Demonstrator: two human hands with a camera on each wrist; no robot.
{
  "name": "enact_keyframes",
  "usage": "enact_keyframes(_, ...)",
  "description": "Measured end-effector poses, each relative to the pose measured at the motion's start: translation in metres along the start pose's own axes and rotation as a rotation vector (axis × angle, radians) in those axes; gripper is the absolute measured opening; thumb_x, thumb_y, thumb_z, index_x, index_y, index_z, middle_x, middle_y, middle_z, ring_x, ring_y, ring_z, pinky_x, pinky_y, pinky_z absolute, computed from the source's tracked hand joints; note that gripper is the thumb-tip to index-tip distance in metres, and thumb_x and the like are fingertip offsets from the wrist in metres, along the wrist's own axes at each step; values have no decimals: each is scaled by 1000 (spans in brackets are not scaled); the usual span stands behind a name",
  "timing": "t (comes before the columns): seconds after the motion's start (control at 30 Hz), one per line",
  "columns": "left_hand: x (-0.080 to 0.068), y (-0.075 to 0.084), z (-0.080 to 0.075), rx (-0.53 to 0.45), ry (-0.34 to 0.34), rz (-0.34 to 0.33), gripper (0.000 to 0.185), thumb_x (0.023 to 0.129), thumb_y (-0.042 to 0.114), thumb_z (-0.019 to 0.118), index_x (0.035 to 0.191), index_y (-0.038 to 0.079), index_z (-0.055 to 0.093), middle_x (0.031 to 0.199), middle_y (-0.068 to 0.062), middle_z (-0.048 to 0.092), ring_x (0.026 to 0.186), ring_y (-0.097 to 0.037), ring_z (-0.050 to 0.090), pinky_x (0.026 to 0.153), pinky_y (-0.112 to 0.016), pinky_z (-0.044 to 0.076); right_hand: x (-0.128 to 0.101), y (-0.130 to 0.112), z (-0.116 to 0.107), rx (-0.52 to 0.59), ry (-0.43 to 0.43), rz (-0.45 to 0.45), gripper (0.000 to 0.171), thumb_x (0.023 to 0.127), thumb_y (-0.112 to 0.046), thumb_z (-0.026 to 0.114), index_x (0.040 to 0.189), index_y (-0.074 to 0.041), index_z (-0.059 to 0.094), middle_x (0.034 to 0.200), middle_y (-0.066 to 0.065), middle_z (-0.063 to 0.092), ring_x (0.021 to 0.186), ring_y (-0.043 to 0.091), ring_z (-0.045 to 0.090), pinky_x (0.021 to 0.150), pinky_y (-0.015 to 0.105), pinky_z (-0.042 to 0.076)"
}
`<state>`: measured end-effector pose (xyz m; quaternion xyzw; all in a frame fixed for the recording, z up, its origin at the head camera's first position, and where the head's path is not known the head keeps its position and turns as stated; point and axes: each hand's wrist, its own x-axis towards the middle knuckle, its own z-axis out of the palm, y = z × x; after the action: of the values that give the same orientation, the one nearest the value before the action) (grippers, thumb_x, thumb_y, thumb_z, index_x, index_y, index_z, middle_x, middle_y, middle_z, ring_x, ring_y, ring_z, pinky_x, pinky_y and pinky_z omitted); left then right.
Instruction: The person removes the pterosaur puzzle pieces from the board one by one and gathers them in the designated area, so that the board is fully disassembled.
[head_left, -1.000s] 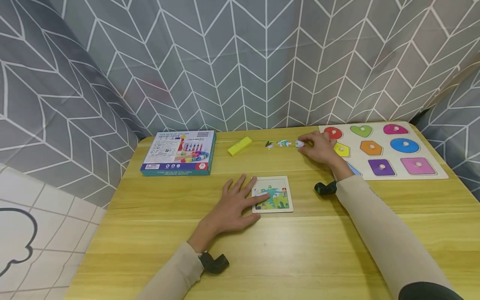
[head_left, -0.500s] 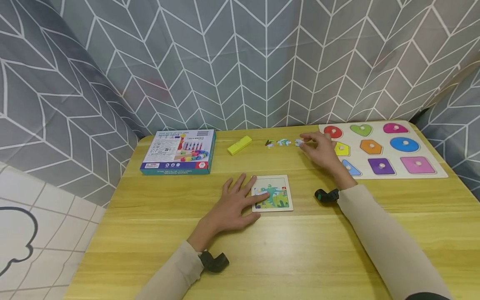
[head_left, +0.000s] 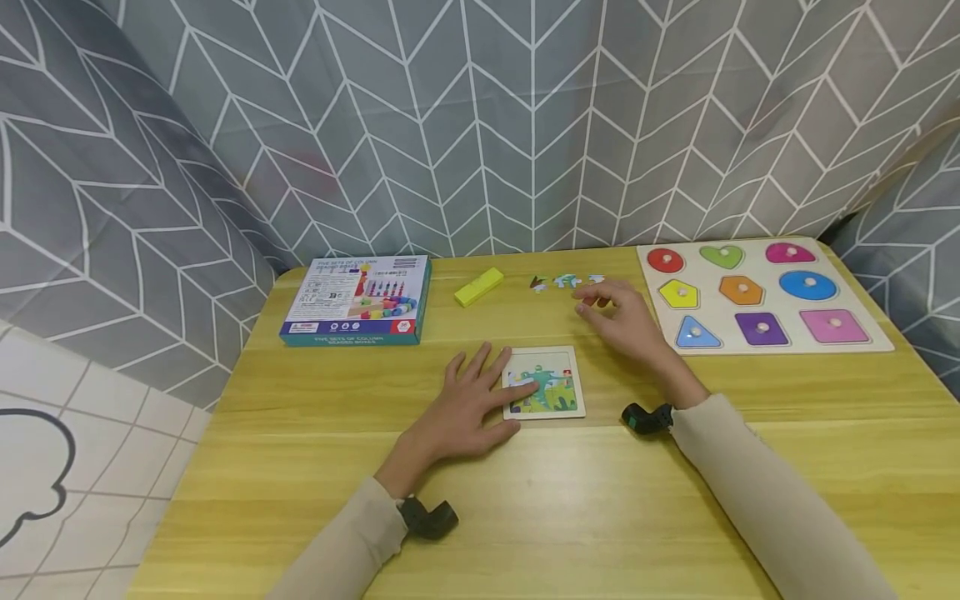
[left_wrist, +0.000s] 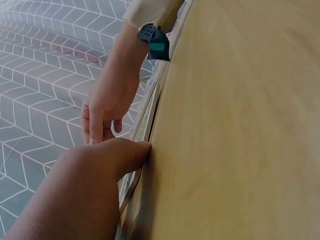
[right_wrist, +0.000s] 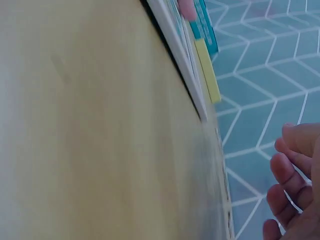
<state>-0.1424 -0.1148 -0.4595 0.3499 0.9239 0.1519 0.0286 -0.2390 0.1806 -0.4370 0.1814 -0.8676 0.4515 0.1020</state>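
Left hand [head_left: 463, 410] flat, fingers spread on small square wooden jigsaw board [head_left: 546, 382]; right hand [head_left: 624, 320] apparently pinching small piece [head_left: 592, 300], loose cut-out pieces [head_left: 564, 282] beyond fingertips, yellow block [head_left: 478, 287] left.

A small square wooden jigsaw board [head_left: 551, 385] with a green dinosaur picture lies flat mid-table. Three small loose jigsaw pieces [head_left: 566, 282] sit in a row farther back.

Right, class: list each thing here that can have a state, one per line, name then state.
small puzzle board: flat on the table, partly filled, pressed by the left hand.
right hand: fingers curled, pinching a small puzzle piece.
loose puzzle pieces: lying on the table, unplaced.
shape board: every shape seated.
toy box: closed, lying flat.
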Motion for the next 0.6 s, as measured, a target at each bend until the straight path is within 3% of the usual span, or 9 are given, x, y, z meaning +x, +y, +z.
enact_keyframes(0.27,0,1,1,2,-2,-4,53,102,56,42,154,48,37,173,-9,13,160,-40,3,122,-66,5,-16,-19,13,78,-191,-20,19,97,-10,69,113,-3,75,98,8,68,88,18,55,76,24,46)
enact_keyframes(0.6,1,1,-1,4,1,6,50,105,53,40,155,45,39,172,-10,14,160,-40,4,122,-67,7,-28,-34,33,97,-423,-164,22,95,-4,69,116,-6,75,102,5,66,81,13,52,71,24,47)
